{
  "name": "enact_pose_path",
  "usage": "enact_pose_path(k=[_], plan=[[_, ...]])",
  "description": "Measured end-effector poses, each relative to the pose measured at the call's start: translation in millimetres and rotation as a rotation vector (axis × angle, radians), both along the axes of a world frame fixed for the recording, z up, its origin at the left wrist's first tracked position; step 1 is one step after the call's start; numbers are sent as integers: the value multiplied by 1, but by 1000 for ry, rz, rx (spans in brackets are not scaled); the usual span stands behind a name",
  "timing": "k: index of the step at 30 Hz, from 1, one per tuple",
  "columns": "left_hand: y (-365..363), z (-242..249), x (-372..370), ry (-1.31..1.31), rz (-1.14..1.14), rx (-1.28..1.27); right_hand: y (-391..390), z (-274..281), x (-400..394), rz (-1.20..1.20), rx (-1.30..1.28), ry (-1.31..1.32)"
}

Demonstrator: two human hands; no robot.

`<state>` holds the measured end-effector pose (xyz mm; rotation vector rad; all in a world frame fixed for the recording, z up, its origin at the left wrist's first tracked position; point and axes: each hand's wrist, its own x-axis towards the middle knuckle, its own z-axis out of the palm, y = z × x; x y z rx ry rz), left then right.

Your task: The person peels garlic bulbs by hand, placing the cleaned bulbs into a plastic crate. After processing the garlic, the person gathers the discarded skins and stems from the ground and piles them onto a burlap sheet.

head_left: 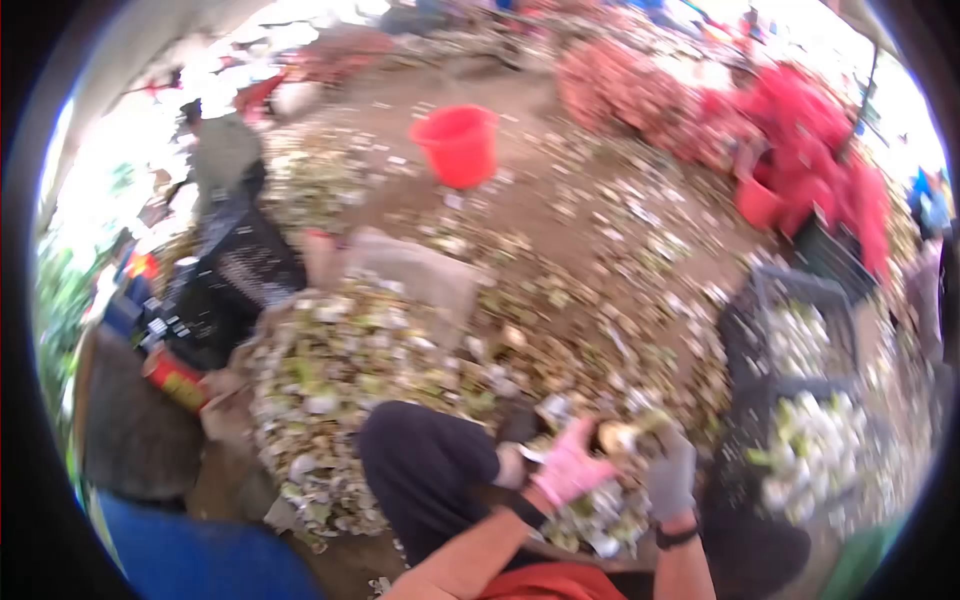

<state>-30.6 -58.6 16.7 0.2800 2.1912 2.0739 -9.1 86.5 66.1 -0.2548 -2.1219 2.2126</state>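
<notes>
My left hand point(572, 466), in a pink glove, has its thumb and fingers spread in a V facing a pale yellow-brown onion point(618, 437). On the onion's other side, my right hand point(671, 474) in a light grey glove has its fingers bent around its greenish end. Motion blur softens the fingertips, and any small tool there cannot be made out. Below both hands, white and green onion peelings point(598, 535) lie between my legs. My dark-trousered knee point(425, 465) is raised beside my left forearm.
A large heap of peelings point(335, 390) lies left on sacking point(420, 275). Black crates of white-green onions point(815, 450) stand right. A red bucket point(458, 147) sits ahead, red mesh sacks point(800, 125) behind right. At left are a black bag point(235, 275) and red can point(178, 380).
</notes>
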Motion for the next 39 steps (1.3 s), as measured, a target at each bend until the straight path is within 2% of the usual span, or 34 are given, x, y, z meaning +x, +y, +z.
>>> enact_pose_path(k=[1, 2, 3, 5, 6, 8, 9, 11, 12, 13, 15, 17, 19, 21, 23, 24, 27, 28, 29, 31, 32, 34, 35, 37, 39], plan=[[-6, -3, 1, -130, -77, 190, -3, -4, -2, -19, 141, 94], [-10, -8, 2, -288, -149, 508, -5, -3, -2, -26, 253, 140], [-17, -7, 3, -468, -166, 597, -3, -21, -1, -70, 209, 111], [-24, -12, 5, -681, -128, 766, -10, -20, 2, -50, 181, 152], [-26, -17, 3, -669, -119, 770, -8, -22, 4, -37, 180, 161], [-31, -33, -6, -956, -195, 888, -3, -24, 3, 62, 90, 4], [-29, -43, -7, -946, -186, 893, -4, -22, 2, 75, 90, 8], [-23, -59, -6, -568, -40, 552, -7, -14, 3, 55, -46, -41], [-25, -29, 2, -450, 25, 488, -7, -12, 4, 37, -77, -25], [-29, -14, 3, -460, 16, 491, -10, -8, 2, 26, -72, -32], [-21, 2, 13, -151, 27, 240, -12, 5, 3, 10, 41, 6], [-21, 15, 13, -135, 40, 135, -10, -3, 7, 6, 90, -48], [-28, -5, 10, -408, -54, 432, -5, 1, 8, 40, 438, 61], [-36, 12, 15, -565, -154, 674, -2, -4, 10, -58, 196, -54], [-35, 24, 15, -584, -263, 658, 4, -11, 7, -68, 414, 41], [-34, 23, 15, -588, -250, 657, 3, -7, 6, -67, 403, 14], [-30, 18, 17, -612, -252, 660, 15, -58, -4, -98, 476, 44], [-26, 12, 21, -574, -275, 669, 21, -70, -9, -157, 716, 34], [-26, 10, 21, -525, -293, 677, 28, -73, -11, -133, 754, -73], [-29, 10, 17, -480, -305, 619, 39, -77, -6, -47, 798, 97], [-31, 6, 17, -511, -270, 664, 39, -72, -1, -43, 799, 87], [-31, -5, 14, -535, -215, 719, 38, -53, 5, 49, 331, 132], [-29, -6, 13, -543, -217, 722, 35, -37, 9, 46, 335, 124], [-24, -5, 12, -571, -190, 783, 24, -9, 14, 183, -150, -244], [-20, -8, 12, -584, -197, 798, 17, -8, 14, 166, -111, -181]])
